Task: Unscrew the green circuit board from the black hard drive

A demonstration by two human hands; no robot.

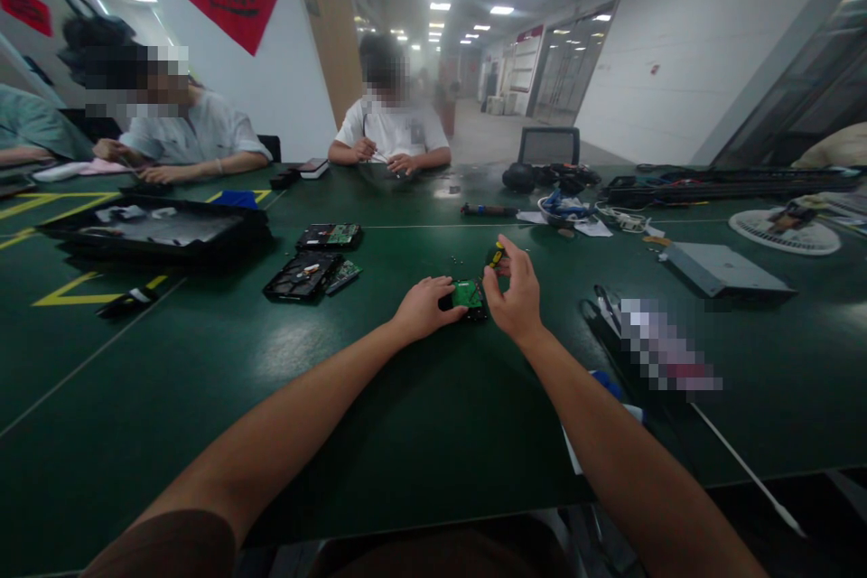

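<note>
A small black hard drive with a green circuit board (467, 295) lies on the dark green table (379, 397) in front of me. My left hand (424, 307) rests on its left side, fingers curled over the drive's edge. My right hand (515, 289) is closed around a small screwdriver with a black and yellow handle (496, 255), which stands tilted over the drive's right end. A few tiny screws (452, 259) lie scattered just beyond the drive.
Two more opened drives (302, 275) (330, 237) lie to the left, beyond them a black tray (155, 230). A grey box (724, 269) and cables (565, 208) lie to the right. Two people sit across the table, their hands on it.
</note>
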